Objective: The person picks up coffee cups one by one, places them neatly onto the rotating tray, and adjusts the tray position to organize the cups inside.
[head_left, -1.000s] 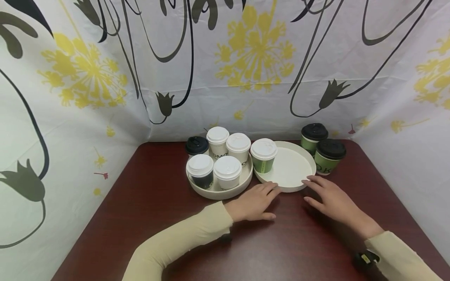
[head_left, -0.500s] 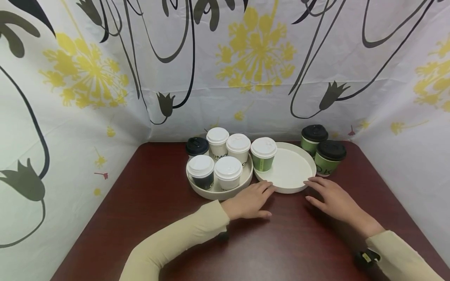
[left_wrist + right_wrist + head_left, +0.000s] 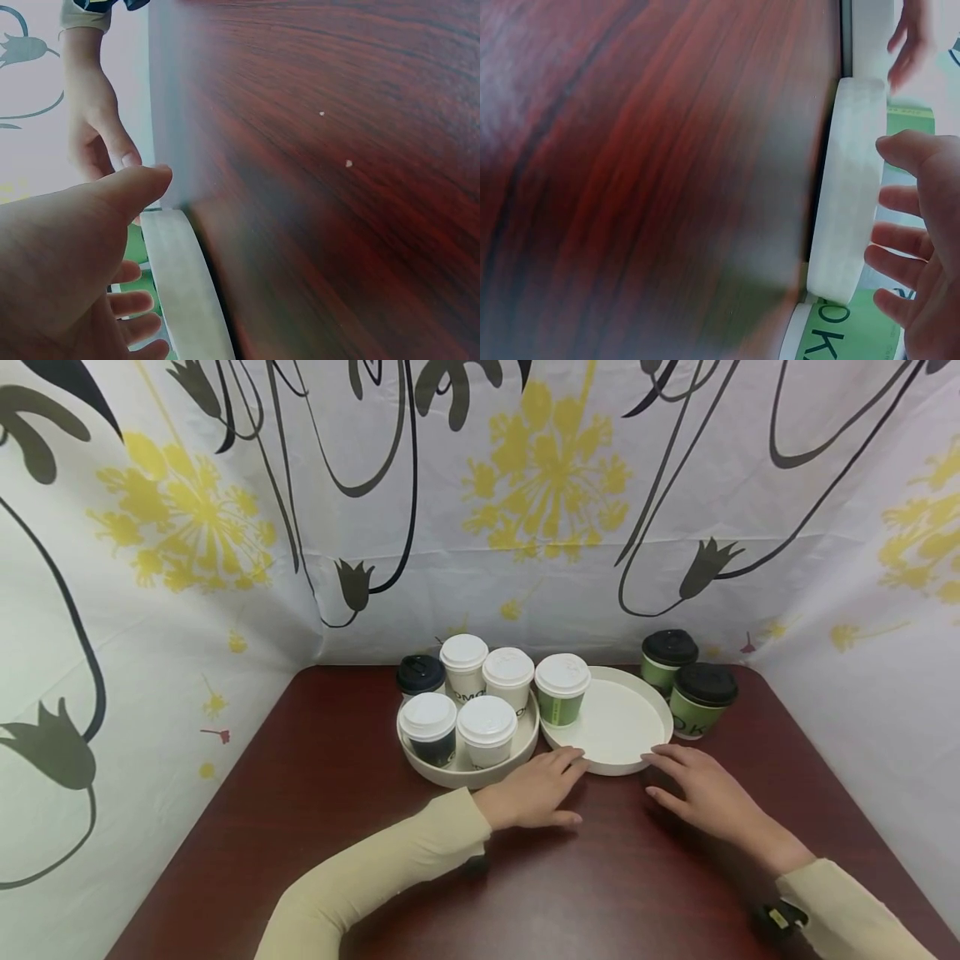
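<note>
My left hand [image 3: 536, 789] lies palm down with relaxed fingers, its fingertips at the near left rim of a round cream tray [image 3: 622, 727]. On the opposite side, my right hand [image 3: 708, 793] has its spread fingertips at the near right rim of that tray. Neither hand curls round anything. A green paper cup with a white lid [image 3: 562, 689] stands upright at the tray's left side. In the right wrist view, the tray's side wall [image 3: 847, 195] shows beside the loose fingers. The left wrist view has the tray wall [image 3: 187, 285] next to the left fingers.
A second round tray [image 3: 468, 777] to the left holds several lidded paper cups, including a dark cup with a white lid [image 3: 429, 731]. Two green cups with black lids [image 3: 701, 702] stand right of the first tray. A patterned cloth [image 3: 555, 602] hangs behind the dark wooden table [image 3: 315, 777].
My left fingertips have drawn slightly left along the tray's near rim. The right hand has shifted only slightly, staying at the rim. The cups and trays keep nearly the same places.
</note>
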{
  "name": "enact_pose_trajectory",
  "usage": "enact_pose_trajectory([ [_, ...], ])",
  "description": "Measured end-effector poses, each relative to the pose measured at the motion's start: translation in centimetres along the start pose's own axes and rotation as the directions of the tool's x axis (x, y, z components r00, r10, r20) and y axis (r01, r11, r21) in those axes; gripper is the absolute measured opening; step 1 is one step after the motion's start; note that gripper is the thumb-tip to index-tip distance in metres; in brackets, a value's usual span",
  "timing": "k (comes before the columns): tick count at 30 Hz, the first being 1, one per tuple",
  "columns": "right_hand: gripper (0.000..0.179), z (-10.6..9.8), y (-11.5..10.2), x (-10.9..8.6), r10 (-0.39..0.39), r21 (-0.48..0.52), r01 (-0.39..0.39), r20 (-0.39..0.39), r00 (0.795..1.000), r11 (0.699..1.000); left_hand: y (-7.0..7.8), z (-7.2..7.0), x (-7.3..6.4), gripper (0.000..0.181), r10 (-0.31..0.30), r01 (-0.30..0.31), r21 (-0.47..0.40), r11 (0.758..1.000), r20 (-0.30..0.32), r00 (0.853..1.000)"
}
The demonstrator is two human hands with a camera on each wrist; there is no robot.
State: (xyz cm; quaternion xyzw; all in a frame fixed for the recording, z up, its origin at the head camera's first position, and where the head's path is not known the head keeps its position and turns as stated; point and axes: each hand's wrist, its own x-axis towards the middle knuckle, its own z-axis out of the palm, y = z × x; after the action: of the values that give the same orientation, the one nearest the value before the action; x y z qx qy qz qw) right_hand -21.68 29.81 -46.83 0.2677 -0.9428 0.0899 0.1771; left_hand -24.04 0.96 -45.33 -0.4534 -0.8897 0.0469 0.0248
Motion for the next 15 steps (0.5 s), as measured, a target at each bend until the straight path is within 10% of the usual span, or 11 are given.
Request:
enact_pose_trajectory([
  [15, 0.052, -0.1, -1.2, 0.0, 0.025, -0.013, -0.024, 0.049, 0.998, 1.000, 0.8, 0.2, 0.7, 0.084, 0.024, -0.024, -0.001, 1.000, 0.014, 1.000],
])
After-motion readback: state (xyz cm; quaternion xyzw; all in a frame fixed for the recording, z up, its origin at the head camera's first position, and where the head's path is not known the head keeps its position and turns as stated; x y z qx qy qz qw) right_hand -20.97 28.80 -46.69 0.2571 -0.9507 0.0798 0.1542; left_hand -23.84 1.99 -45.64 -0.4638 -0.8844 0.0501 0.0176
